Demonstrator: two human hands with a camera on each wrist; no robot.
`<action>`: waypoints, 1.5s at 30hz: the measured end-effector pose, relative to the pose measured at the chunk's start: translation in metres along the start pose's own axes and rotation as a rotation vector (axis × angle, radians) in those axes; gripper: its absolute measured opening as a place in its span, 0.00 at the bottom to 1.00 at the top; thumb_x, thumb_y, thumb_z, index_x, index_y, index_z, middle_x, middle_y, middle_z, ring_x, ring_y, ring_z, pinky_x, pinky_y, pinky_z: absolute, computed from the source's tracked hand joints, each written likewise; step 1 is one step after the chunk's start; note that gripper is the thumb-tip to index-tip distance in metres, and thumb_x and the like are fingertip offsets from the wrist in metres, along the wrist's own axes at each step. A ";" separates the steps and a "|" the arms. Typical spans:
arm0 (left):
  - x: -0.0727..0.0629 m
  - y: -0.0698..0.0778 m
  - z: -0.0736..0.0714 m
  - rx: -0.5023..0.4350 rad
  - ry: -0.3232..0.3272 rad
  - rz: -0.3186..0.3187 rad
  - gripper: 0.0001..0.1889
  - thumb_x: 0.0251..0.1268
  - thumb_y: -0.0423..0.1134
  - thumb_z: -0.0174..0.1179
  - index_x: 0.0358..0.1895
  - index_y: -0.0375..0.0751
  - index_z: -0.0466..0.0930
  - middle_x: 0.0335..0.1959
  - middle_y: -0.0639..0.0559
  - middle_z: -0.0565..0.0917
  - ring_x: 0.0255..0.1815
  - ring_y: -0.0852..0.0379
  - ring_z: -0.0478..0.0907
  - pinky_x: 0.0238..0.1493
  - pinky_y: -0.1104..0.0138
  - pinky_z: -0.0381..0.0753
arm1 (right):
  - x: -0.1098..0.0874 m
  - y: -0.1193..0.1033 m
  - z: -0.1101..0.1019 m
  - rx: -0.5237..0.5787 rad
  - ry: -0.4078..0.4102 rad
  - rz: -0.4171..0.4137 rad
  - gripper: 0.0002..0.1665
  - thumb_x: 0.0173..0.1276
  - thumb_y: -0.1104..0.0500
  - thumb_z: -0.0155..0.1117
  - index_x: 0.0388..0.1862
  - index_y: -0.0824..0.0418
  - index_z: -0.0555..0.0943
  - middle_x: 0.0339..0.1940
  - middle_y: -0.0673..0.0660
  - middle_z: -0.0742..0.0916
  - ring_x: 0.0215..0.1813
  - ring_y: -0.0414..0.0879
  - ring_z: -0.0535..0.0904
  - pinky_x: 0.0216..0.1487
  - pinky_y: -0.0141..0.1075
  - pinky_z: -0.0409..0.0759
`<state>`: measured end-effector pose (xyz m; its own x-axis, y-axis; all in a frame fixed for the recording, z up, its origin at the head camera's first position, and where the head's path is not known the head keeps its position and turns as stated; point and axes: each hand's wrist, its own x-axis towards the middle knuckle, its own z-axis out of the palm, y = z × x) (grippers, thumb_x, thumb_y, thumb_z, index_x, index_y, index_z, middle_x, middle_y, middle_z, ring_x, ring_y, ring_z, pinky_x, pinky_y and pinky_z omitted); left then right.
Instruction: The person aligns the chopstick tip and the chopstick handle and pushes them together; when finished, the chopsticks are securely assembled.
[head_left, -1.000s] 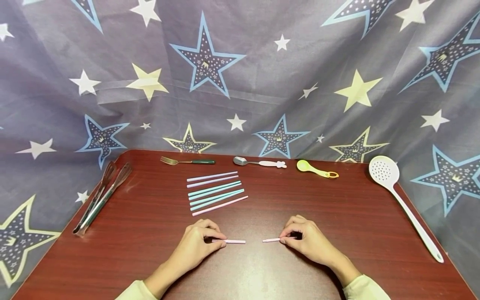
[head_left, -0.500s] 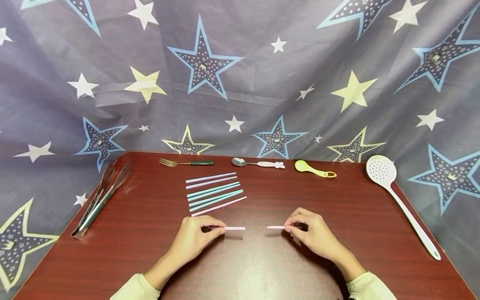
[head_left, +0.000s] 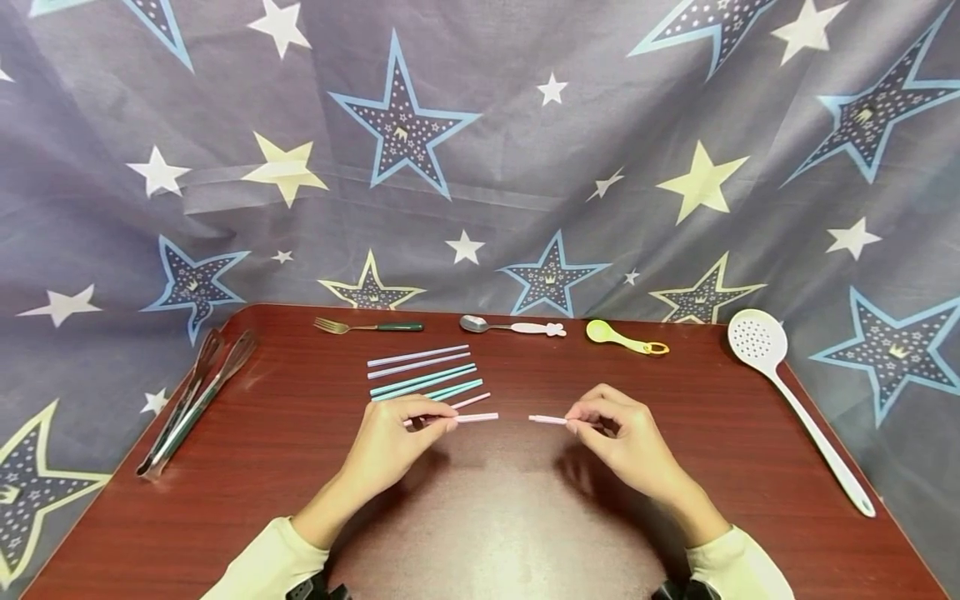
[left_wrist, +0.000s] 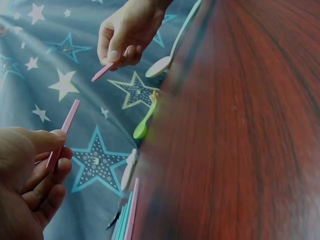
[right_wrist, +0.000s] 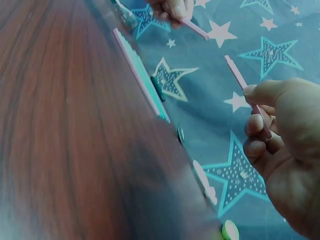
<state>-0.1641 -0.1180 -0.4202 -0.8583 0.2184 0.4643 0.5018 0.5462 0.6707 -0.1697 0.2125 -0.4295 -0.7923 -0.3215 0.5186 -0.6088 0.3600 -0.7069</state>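
Note:
My left hand [head_left: 393,442] pinches a short pink chopstick piece [head_left: 478,417] between thumb and fingers, its free end pointing right. Opposite it, my right hand [head_left: 633,437] pinches a second pink chopstick piece [head_left: 547,419], pointing left. Both pieces are held above the table, roughly in line, with a gap between their ends. In the right wrist view, the right piece [right_wrist: 236,72] has a narrower, stepped tip. Behind the left hand lie purple chopsticks [head_left: 420,357], teal chopsticks [head_left: 423,382] and a whole pink chopstick [head_left: 476,401], which the hand partly covers.
Along the back of the brown table [head_left: 495,533] lie a fork [head_left: 367,326], a spoon [head_left: 513,327] and a yellow measuring spoon [head_left: 626,337]. Metal tongs [head_left: 197,408] lie at the left edge, a white skimmer [head_left: 798,408] at the right. A star-patterned cloth [head_left: 465,217] hangs behind.
Both hands have lifted off the table and moved away from me, each still pinching its pink piece. The left hand now covers part of the chopstick row.

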 end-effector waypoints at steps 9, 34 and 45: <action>-0.002 0.004 0.006 -0.008 -0.012 -0.031 0.05 0.59 0.38 0.76 0.35 0.57 0.92 0.31 0.64 0.89 0.24 0.70 0.74 0.28 0.72 0.76 | 0.006 -0.010 0.013 0.040 0.015 -0.025 0.13 0.63 0.70 0.74 0.36 0.51 0.88 0.33 0.49 0.83 0.32 0.35 0.76 0.29 0.25 0.74; -0.006 0.003 0.008 -0.065 -0.080 -0.059 0.06 0.59 0.38 0.76 0.35 0.58 0.91 0.30 0.65 0.88 0.21 0.71 0.69 0.23 0.73 0.70 | 0.002 -0.008 0.026 0.038 0.002 -0.049 0.08 0.64 0.69 0.74 0.35 0.55 0.88 0.33 0.49 0.84 0.33 0.35 0.76 0.31 0.25 0.75; -0.007 0.002 0.010 -0.051 -0.078 -0.044 0.06 0.59 0.38 0.75 0.36 0.57 0.92 0.31 0.64 0.88 0.21 0.71 0.69 0.23 0.73 0.71 | 0.001 -0.004 0.026 -0.008 -0.009 -0.072 0.11 0.64 0.68 0.74 0.35 0.52 0.87 0.33 0.47 0.84 0.33 0.35 0.77 0.31 0.27 0.76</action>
<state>-0.1583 -0.1101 -0.4281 -0.8846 0.2581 0.3884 0.4661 0.5156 0.7190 -0.1673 0.1876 -0.4387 -0.7459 -0.3550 0.5637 -0.6647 0.3426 -0.6639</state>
